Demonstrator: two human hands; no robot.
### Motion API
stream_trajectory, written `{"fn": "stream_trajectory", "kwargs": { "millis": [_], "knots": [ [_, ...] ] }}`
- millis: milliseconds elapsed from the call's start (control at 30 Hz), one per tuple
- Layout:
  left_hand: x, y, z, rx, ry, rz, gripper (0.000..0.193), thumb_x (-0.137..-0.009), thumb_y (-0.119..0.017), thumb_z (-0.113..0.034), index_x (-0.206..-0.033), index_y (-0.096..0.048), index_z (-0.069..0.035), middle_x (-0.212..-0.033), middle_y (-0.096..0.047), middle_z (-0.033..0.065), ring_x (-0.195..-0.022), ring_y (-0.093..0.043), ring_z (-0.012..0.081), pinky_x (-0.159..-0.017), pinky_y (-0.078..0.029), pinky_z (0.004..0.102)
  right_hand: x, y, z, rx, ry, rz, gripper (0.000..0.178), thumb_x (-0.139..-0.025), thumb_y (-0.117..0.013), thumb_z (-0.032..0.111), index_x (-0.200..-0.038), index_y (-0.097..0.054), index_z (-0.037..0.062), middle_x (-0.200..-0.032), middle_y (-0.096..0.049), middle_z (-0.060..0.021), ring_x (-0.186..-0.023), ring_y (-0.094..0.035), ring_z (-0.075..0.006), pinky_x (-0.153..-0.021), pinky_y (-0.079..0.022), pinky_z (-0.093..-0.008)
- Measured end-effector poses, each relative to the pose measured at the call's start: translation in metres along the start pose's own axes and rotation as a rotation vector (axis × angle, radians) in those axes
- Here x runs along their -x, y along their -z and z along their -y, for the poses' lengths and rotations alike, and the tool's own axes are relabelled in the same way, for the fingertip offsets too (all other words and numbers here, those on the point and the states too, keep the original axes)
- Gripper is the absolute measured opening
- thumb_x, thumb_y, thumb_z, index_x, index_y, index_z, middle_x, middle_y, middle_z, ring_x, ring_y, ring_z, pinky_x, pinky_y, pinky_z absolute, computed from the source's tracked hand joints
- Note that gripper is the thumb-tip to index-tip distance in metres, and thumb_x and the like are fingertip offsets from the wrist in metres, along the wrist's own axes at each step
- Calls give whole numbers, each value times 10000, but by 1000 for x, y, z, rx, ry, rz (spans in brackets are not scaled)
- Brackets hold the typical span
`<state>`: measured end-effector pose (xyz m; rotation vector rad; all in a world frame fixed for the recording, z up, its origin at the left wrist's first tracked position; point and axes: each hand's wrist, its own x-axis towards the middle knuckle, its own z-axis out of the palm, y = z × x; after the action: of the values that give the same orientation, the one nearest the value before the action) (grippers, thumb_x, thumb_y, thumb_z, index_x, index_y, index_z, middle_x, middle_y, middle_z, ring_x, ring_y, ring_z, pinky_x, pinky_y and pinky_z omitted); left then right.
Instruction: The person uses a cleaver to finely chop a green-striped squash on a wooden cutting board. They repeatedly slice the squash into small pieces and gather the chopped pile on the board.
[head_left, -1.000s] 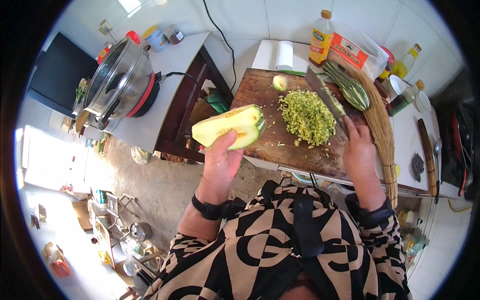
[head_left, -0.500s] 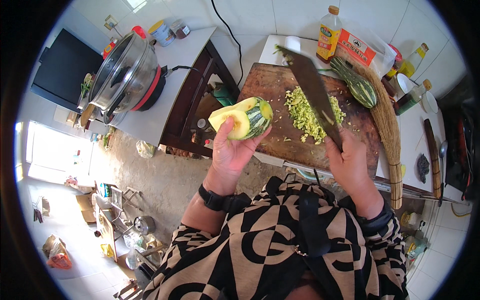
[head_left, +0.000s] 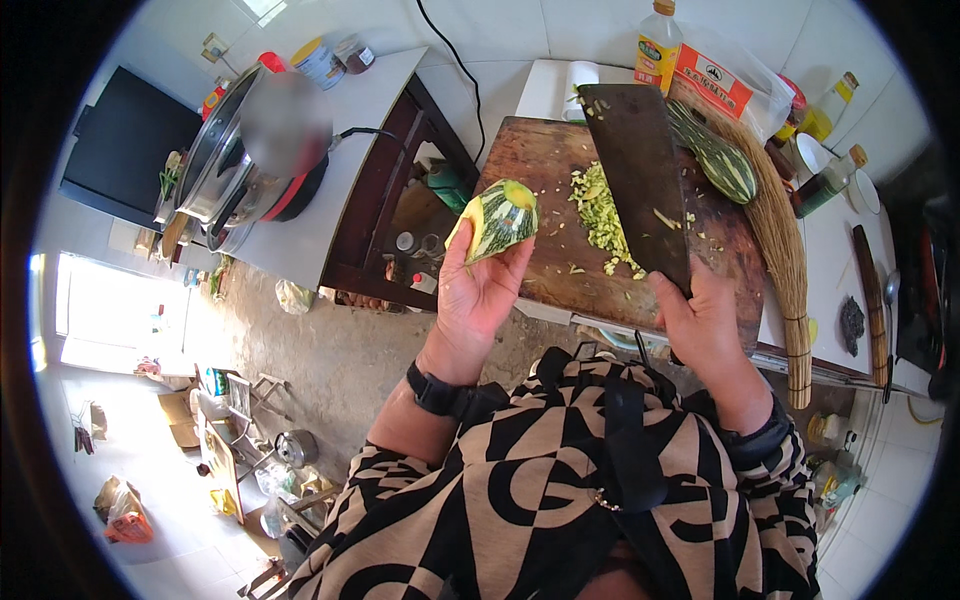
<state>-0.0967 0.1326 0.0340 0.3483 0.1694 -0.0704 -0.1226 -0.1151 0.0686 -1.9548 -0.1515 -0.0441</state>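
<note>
A cut piece of green-striped squash [head_left: 500, 221] is held up in my left hand [head_left: 477, 290], its yellow flesh showing along one side. It hangs in the air by the left edge of the wooden cutting board [head_left: 545, 270]. My right hand [head_left: 697, 315] grips the handle of a cleaver [head_left: 637, 165], whose broad dark blade faces me above the board. Bits of squash cling to the blade. Under and left of it lies a heap of chopped pale-green squash [head_left: 602, 220], partly hidden by the blade.
A whole striped squash [head_left: 722, 160] rests at the board's far right, beside a straw brush [head_left: 785, 270]. Behind stand an oil bottle [head_left: 657, 50] and a plastic bag [head_left: 712, 80]. A steamer pot [head_left: 215, 165] sits on the left table [head_left: 290, 255]. Further right lies a spoon [head_left: 891, 290].
My left hand has turned the squash piece, so its rind now faces me more. The cleaver has rolled from nearly edge-on to broadside.
</note>
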Motion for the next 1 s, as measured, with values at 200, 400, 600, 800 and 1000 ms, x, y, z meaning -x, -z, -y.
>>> {"fn": "stream_trajectory", "kwargs": {
  "millis": [200,400,600,800,1000],
  "knots": [
    [-5,13,-2,-69,-19,-188,331,-908,-580,-179,-1177,-532,9,-1205,-571,157,-1134,-545,291,-990,-465,419,1,1,-7,-34,-90,38,219,-840,-594,54,-1046,-593,-21,-586,-547,-128,-505,-544,-174,-497,-430,-323],
    [-1,18,-1,-58,52,-219,328,-916,-561,-190,-1177,-530,6,-1208,-573,151,-1127,-549,289,-983,-467,417,0,-2,-7,147,20,80,310,-843,-571,41,-1150,-582,1,-735,-593,-201,-635,-609,-311,-576,-465,-365],
    [3,12,5,-15,105,-120,354,-919,-550,-213,-1187,-510,15,-1221,-563,154,-1139,-536,297,-1001,-445,435,1,-6,3,291,296,88,328,-844,-560,20,-1170,-558,-10,-822,-597,-203,-716,-599,-339,-624,-466,-372],
    [9,8,9,-67,237,-13,413,-942,-516,-244,-1261,-463,12,-1242,-543,169,-1153,-523,308,-1020,-423,446,0,-9,10,331,306,67,411,-828,-551,37,-1237,-541,64,-894,-611,-176,-725,-611,-362,-632,-493,-421],
    [13,8,9,-155,363,118,458,-882,-617,-189,-1285,-457,-41,-1203,-561,155,-1102,-550,312,-961,-457,420,-3,-4,15,331,265,71,413,-838,-535,-2,-1249,-536,49,-923,-608,-204,-784,-615,-366,-677,-494,-386]
  ]
}}
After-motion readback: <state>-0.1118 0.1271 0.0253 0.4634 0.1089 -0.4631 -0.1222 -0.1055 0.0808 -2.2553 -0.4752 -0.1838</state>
